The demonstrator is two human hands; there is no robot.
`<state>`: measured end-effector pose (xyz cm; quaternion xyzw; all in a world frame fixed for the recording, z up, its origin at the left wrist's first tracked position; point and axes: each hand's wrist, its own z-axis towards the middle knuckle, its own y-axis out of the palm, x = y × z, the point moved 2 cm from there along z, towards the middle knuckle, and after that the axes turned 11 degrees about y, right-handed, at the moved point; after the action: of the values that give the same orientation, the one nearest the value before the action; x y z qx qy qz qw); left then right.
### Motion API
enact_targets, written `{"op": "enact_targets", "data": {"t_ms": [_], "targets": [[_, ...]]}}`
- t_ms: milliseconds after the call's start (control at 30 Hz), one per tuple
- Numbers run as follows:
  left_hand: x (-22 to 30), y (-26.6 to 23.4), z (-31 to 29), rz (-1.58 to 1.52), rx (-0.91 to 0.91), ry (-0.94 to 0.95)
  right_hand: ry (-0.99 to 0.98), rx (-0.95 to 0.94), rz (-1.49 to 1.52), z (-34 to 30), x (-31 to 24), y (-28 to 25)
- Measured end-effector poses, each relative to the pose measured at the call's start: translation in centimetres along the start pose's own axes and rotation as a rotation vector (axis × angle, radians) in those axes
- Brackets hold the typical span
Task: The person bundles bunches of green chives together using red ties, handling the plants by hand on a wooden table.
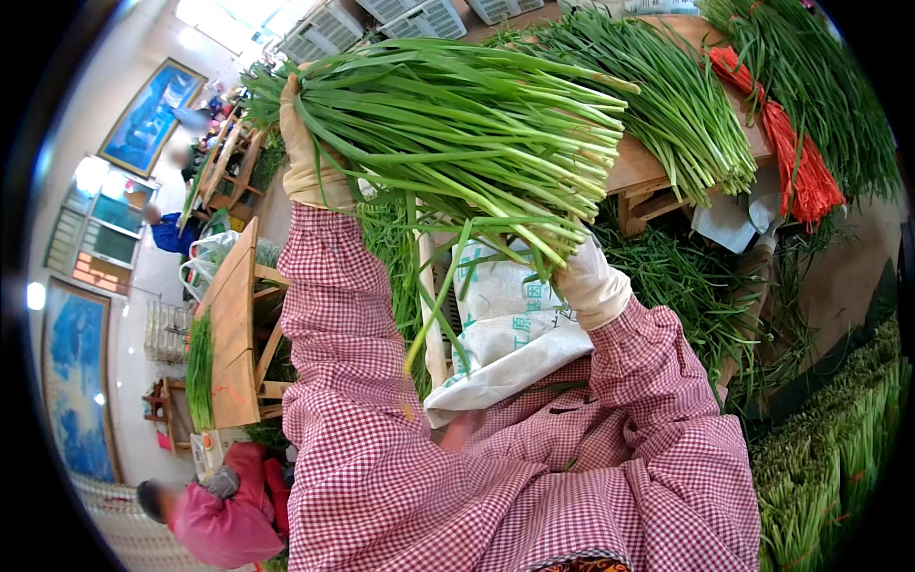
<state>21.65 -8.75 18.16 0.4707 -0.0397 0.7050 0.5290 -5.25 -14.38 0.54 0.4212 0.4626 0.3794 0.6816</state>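
A big loose bunch of garlic chives (477, 133) is held up across the space before me, leaf tips to the left and pale stem ends to the right. My left hand (310, 153), in a cream glove, is closed around the leafy end; the leaves cover part of its fingers. Under the stem ends, my gloved right hand (589, 281) grips the bunch from below, its fingers partly hidden. A few bent leaves dangle beneath. Below the bunch, a white woven sack (519, 329) lies over my lap.
More chives (658, 105) lie on a wooden table (639, 167) ahead, beside a bundle of red ties (796, 153). Loose leaves (667, 286) are heaped under it. Bundled chives (839, 448) stand at lower right. A person in pink (229, 515) sits at lower left near another wooden table (229, 334).
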Motion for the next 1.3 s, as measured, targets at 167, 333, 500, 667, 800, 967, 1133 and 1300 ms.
{"op": "enact_targets", "data": {"t_ms": [167, 333, 500, 667, 800, 967, 1133, 1300], "targets": [[1.7, -0.7, -0.1, 0.19, -0.003, 0.046, -0.098, 0.037, -0.455, -0.7, -0.2, 0.5], [3.0, -0.8, -1.1, 0.117, -0.118, 0.114, 0.072, -0.1, -0.348, -0.1, -0.4, 3.2], [1.9, -0.4, -1.1, 0.005, -0.198, 0.127, -0.486, -0.264, -1.04, 0.7, -0.1, 3.4], [0.7, -1.9, -0.4, -0.041, -0.168, 0.109, 0.128, -0.132, -0.471, 0.1, -1.3, 4.3], [6.3, -6.8, -0.3, 0.096, -0.038, 0.084, 0.276, 0.007, -0.403, -6.2, -3.0, 3.4], [7.0, -2.9, -0.2, 0.109, -0.178, 0.173, 0.68, 0.467, -2.223, -14.5, -1.7, -6.8], [9.1, -0.3, -1.7, 0.26, -0.133, 0.34, 0.248, 0.625, -1.884, -9.6, -4.2, -3.7], [6.2, 4.9, -2.4, 0.268, -0.337, 0.405, 0.043, 0.41, -1.164, -1.8, -3.7, 1.2]]}}
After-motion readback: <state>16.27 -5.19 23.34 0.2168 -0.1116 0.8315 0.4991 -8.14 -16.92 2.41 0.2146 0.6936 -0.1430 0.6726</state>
